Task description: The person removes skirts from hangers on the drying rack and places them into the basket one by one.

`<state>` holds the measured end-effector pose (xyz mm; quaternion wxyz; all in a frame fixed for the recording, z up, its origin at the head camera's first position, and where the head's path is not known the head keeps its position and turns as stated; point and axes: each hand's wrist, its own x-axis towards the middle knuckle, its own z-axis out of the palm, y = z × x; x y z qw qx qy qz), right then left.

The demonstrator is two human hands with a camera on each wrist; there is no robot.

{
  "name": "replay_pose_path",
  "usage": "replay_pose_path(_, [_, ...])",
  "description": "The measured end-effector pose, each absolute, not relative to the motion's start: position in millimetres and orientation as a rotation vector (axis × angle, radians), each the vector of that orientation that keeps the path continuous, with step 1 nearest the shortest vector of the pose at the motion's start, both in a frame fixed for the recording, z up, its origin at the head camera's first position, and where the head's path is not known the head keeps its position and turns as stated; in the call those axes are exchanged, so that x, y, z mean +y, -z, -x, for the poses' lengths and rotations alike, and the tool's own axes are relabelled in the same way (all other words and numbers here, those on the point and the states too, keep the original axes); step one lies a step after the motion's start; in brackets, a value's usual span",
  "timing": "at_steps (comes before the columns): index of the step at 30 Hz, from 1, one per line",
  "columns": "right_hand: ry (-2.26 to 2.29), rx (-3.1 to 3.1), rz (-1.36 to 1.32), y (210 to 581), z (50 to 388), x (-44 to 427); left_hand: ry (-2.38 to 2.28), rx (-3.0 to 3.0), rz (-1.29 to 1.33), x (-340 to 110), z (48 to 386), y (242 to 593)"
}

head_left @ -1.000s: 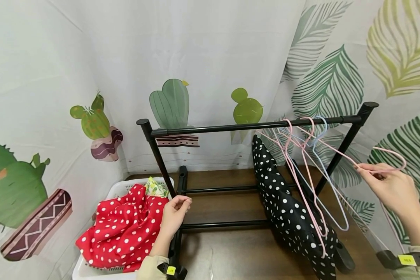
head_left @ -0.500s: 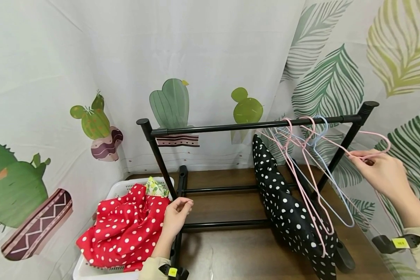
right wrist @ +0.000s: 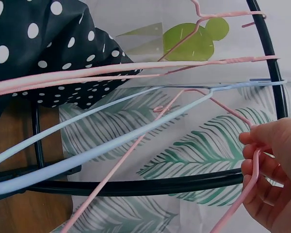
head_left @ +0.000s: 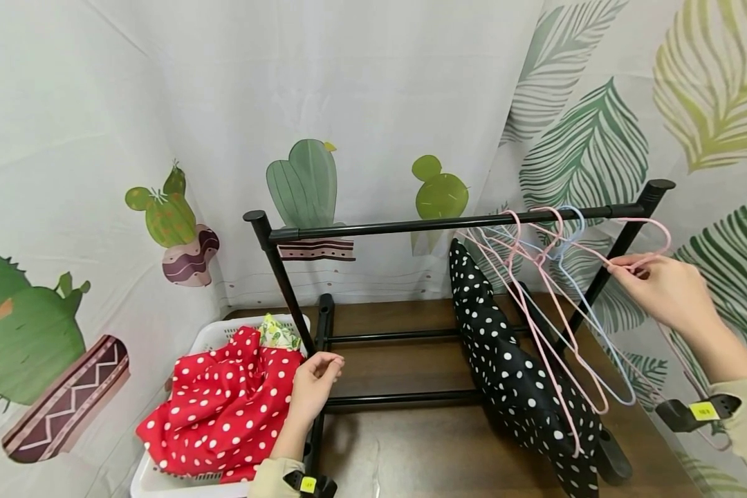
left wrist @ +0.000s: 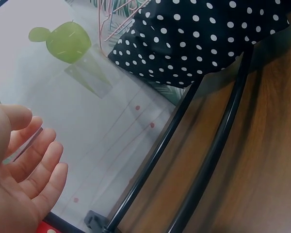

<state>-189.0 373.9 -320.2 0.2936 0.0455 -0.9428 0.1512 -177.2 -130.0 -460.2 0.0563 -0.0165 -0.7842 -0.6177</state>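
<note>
Pinching a pink hanger (right wrist: 255, 170), the right grip (head_left: 672, 290) is near the rack's (head_left: 373, 229) right end; the left grip (head_left: 314, 384), relaxed, holds nothing near the left end. Apparently done: black cloth (head_left: 504, 353) hung from the rack; remaining: red cloth (head_left: 218, 408) and patterned cloth (head_left: 279, 335) in the basket (head_left: 211, 339) to its left.

Through the head camera I note a white fabric wall (head_left: 380, 90), lightly creased and printed with potted cacti (head_left: 303, 185). To the right I record a panel (head_left: 653, 131) bearing green, grey and yellowish leaves (head_left: 588, 155). Below: a brown wood-grained tabletop (head_left: 411, 449), pale sheen on its near part.
</note>
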Motion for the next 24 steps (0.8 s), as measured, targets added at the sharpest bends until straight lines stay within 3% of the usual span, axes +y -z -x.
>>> replay_pose_path(24, [-0.352, -2.616, -0.151, 304, 215, 364, 1.886, -2.331, 0.089, -120, 177, 479])
